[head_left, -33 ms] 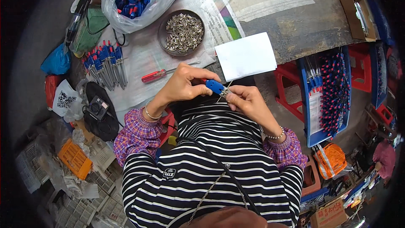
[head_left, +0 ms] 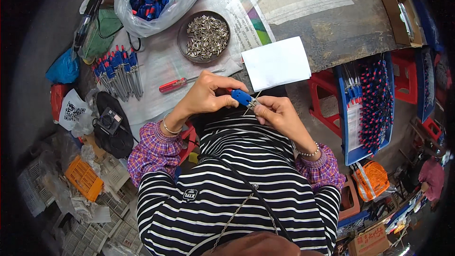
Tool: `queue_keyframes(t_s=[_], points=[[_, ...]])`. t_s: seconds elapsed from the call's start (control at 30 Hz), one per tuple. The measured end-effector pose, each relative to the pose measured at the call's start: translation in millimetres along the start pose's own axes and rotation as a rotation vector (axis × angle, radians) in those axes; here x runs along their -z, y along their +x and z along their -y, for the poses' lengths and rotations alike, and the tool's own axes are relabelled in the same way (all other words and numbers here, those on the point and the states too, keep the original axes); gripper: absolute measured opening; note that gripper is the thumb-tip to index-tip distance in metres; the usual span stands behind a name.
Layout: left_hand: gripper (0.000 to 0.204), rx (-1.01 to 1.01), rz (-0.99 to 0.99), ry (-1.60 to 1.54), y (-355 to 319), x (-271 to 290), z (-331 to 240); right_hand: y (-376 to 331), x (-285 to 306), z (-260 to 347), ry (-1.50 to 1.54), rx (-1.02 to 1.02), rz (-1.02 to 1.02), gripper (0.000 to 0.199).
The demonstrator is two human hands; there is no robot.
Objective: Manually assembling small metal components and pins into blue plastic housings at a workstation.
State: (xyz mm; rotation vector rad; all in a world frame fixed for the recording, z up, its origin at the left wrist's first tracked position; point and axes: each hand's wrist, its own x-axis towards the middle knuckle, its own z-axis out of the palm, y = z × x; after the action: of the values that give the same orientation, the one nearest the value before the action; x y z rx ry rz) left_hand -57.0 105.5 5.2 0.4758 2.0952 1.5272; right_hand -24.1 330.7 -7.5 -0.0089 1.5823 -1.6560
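Between my two hands, in front of the striped shirt, is a small blue plastic part point(head_left: 241, 96) with a red tip and metal fittings at its right end. My left hand point(head_left: 207, 96) pinches the blue body between thumb and fingers. The thumb and fingers of my right hand point(head_left: 275, 112) are closed on the metal end, where thin metal pins stick out. Part of the piece is hidden by the fingers. Just beyond my left hand, a screwdriver point(head_left: 174, 85) with a red handle lies on the covered table. Past my right hand rests a folded white paper point(head_left: 276, 63).
A round dish point(head_left: 182, 50) of small metal pins and a clear plastic bag point(head_left: 182, 0) of blue-red parts stand on the table. Bundled blue-red tools point(head_left: 116, 73) lie at left. At right, a blue tray point(head_left: 350, 154) holds many more, near red stools point(head_left: 323, 96).
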Motion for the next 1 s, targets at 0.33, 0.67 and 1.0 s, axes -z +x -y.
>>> queue_keyframes(t_s=[0.33, 0.67, 1.0], points=[[0.026, -0.071, 0.009, -0.001, 1.2, 1.0, 0.6, -2.0, -1.6, 1.1, 0.030, 0.008, 0.012, 0.018], [0.026, -0.022, 0.002, -0.004, -1.8, 0.6, -0.8, -0.8, -2.6, -0.5, 0.038, -0.020, 0.017, 0.018], [0.027, -0.027, -0.020, 0.012, -7.4, -1.2, 3.1, -1.1, -5.0, 0.3, 0.043, -0.001, 0.014, 0.019]])
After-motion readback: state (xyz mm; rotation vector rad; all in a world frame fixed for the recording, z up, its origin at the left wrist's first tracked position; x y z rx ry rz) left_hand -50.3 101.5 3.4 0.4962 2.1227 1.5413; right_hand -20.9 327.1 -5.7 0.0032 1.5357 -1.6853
